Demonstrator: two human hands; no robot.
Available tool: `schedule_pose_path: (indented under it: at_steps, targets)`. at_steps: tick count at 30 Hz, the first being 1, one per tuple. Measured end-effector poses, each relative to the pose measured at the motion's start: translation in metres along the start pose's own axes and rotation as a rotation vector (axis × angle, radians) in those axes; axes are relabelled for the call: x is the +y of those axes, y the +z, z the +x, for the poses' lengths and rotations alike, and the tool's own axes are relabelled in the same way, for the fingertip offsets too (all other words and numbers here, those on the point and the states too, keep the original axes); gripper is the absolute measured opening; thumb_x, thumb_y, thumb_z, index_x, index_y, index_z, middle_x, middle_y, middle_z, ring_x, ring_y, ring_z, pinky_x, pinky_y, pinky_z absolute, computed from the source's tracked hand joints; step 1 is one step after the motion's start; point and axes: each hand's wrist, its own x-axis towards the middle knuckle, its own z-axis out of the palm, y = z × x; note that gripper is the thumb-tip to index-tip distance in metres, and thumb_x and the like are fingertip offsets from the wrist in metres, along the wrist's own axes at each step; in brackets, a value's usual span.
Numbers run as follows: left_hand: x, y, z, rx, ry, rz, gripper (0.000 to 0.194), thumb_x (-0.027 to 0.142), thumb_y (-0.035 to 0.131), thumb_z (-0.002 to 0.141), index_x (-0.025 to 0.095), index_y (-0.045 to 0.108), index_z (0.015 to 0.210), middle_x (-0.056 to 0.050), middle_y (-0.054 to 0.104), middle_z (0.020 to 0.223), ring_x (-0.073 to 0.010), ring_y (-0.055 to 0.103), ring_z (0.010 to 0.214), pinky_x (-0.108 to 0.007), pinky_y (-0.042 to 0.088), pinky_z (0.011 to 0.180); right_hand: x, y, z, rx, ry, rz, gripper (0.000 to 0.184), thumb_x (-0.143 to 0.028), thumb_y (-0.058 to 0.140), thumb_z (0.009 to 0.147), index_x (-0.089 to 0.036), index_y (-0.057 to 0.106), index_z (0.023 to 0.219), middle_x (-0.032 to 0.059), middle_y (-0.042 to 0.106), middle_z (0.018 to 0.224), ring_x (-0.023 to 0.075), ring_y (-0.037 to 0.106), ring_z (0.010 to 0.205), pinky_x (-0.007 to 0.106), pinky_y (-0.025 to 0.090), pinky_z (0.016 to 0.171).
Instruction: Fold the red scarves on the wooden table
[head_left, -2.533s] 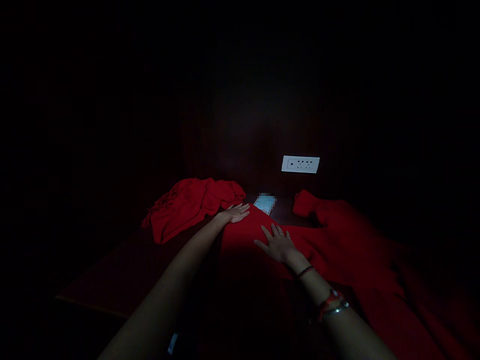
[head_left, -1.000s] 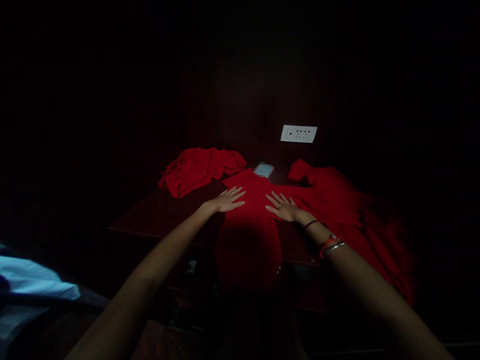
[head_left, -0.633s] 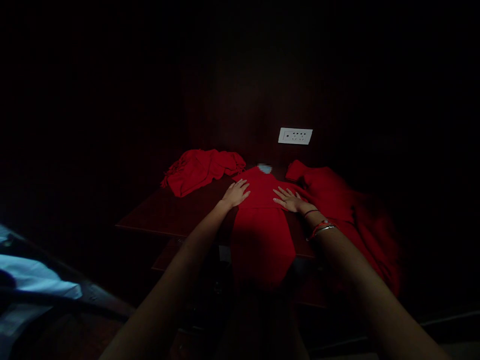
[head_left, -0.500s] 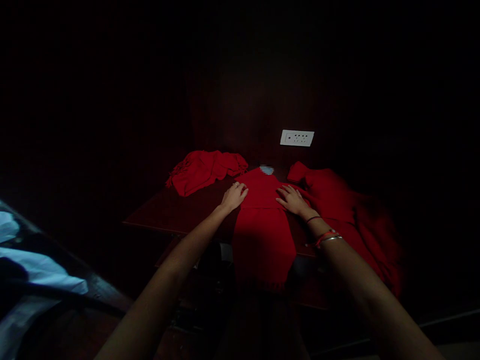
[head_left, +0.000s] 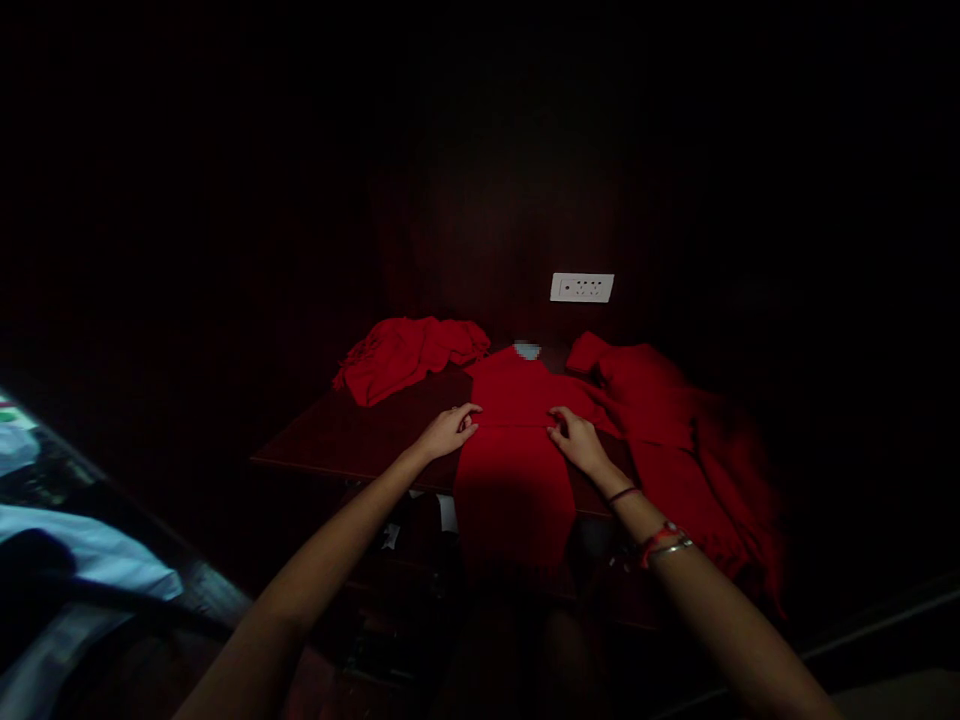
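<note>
A red scarf (head_left: pixel 514 480) with a fringed end lies lengthwise over the dark table, folded across, its near part hanging past the front edge. At the left end of the fold my left hand (head_left: pixel 450 430) has its thumb and curled fingers at the cloth's edge. My right hand (head_left: pixel 579 440) grips the opposite end in the same way. A dark band and bracelets circle my right wrist. Dim light hides how much cloth is between the fingers.
A crumpled red scarf (head_left: pixel 412 355) lies at the table's (head_left: pixel 322 435) back left. More red cloth (head_left: pixel 660 400) is heaped on the right, drooping over the edge. A white socket plate (head_left: pixel 582 288) is on the wall. White material (head_left: pixel 82 545) shows at lower left.
Both hands have come nearer along the scarf's sides to the fold. Their fingers, earlier laid flatter on the cloth, are now curled at its edge. The view has shifted slightly.
</note>
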Motion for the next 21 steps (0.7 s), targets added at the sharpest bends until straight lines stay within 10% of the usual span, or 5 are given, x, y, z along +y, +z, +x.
schedule_pose_path:
  at_steps: [12,17,21]
  targets:
    - [0.0,0.001,0.0,-0.013,-0.087,0.185,0.024,0.015,0.042,0.067,0.02,0.053,0.088,0.002,0.048,0.064,-0.0141,0.048,0.067,-0.025,0.04,0.066,-0.005,-0.001,0.002,-0.026,0.055,-0.052,0.029,-0.013,0.036,0.067,-0.016,0.054,0.09,0.0031,0.06,0.08,0.0126,0.053,0.071,0.021,0.037,0.067]
    - [0.006,-0.001,-0.004,0.072,0.003,0.247,0.035,0.022,0.045,0.069,0.022,0.05,0.104,-0.005,0.047,0.107,-0.0203,0.042,0.1,-0.034,0.034,0.086,-0.015,-0.007,-0.001,0.059,-0.078,-0.279,0.031,-0.025,0.035,0.077,-0.017,0.052,0.102,0.0089,0.054,0.1,0.0182,0.047,0.093,0.03,0.033,0.081]
    - [0.002,-0.001,-0.005,-0.155,0.078,0.256,0.042,0.031,0.033,0.08,0.028,0.035,0.122,-0.001,0.028,0.132,-0.0197,0.023,0.12,-0.041,0.019,0.096,-0.012,-0.005,-0.003,-0.086,-0.191,-0.354,0.038,-0.033,0.031,0.082,-0.024,0.044,0.116,0.0064,0.044,0.12,0.0189,0.036,0.11,0.037,0.026,0.09]
